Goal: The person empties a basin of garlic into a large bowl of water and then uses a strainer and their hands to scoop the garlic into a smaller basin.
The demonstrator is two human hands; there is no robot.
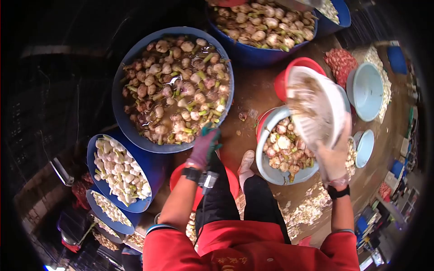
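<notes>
My right hand point(332, 158), in a pale glove, grips the near edge of a white plastic basket point(337, 101) with ribbed sides and brown residue in it. The basket is tilted over a light-blue basin point(263, 165) of garlic bulbs point(284, 142), hiding part of that basin. My left hand point(205, 145) wears a purple glove with green fingertips. Its fingers are apart at the near rim of a large blue tub point(121, 108), holding nothing. Garlic bulbs with cut green stems point(174, 97) float in brown water in this tub.
Another blue tub point(257, 54) of garlic stands ahead. Tubs of white garlic point(120, 169) are at left. A red bucket point(280, 86) and light-blue basins point(367, 90) stand at right. A red stool point(231, 180) is beneath me. Peelings point(309, 210) litter the wet floor.
</notes>
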